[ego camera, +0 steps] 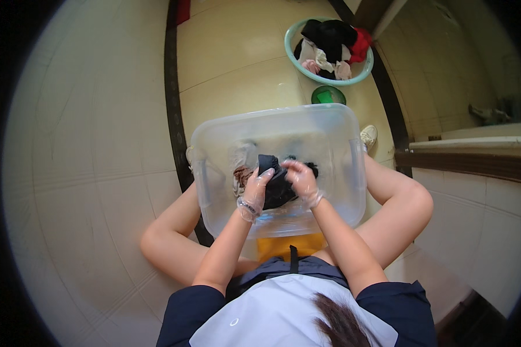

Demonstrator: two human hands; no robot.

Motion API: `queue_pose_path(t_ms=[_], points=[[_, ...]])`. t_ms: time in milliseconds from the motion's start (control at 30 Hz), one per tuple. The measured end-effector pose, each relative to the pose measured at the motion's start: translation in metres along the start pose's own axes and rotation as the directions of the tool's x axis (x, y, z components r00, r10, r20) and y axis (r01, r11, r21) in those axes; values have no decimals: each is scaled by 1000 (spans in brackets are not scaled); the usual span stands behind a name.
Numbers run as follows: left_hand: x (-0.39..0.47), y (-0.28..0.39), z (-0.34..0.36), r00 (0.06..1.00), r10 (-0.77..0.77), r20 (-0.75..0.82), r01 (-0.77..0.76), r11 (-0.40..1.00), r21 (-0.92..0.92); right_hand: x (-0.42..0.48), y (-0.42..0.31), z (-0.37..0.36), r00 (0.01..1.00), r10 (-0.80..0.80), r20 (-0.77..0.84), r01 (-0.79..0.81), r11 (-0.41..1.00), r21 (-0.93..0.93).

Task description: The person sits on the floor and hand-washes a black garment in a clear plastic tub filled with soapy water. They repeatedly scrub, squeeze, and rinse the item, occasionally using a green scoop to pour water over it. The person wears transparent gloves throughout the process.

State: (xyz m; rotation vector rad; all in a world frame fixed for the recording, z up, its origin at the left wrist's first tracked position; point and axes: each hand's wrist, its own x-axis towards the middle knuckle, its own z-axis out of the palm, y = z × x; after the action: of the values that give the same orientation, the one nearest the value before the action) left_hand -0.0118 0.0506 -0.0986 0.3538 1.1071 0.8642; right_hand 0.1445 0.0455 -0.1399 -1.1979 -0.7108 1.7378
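Between my knees stands a translucent plastic tub [338,217] with water and laundry in it. My left hand [256,188], in a clear disposable glove, grips a black garment [280,191] near its gathered, elastic-looking edge. The thumb lies over the fabric and the other fingers are mostly hidden beneath it. My right hand [301,177], gloved the same way, is at the garment's right side with its fingers curled; whether it pinches the cloth is hard to tell. Left of the garment lie a brown cloth [243,175] and a whitish cloth [243,154].
Beyond the tub, a pale green basin [290,41] holds black, red, white and pink clothes. A small dark green bowl [338,99] with a bright green piece inside sits before it. Dark border strips [173,86] cross the tiled floor [230,52]. A wooden-edged ledge [464,167] is at right.
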Motion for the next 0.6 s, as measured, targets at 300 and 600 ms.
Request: queue_pose_path(t_ms=[300,600], points=[[10,50,12,987,-117,108,129,986,-110,90,39,-20,864,441,242,-477,565,674],[148,-33,-57,913,382,-143,-115,578,808,151,70,-61,766,-24,-643,-347,826,-445]])
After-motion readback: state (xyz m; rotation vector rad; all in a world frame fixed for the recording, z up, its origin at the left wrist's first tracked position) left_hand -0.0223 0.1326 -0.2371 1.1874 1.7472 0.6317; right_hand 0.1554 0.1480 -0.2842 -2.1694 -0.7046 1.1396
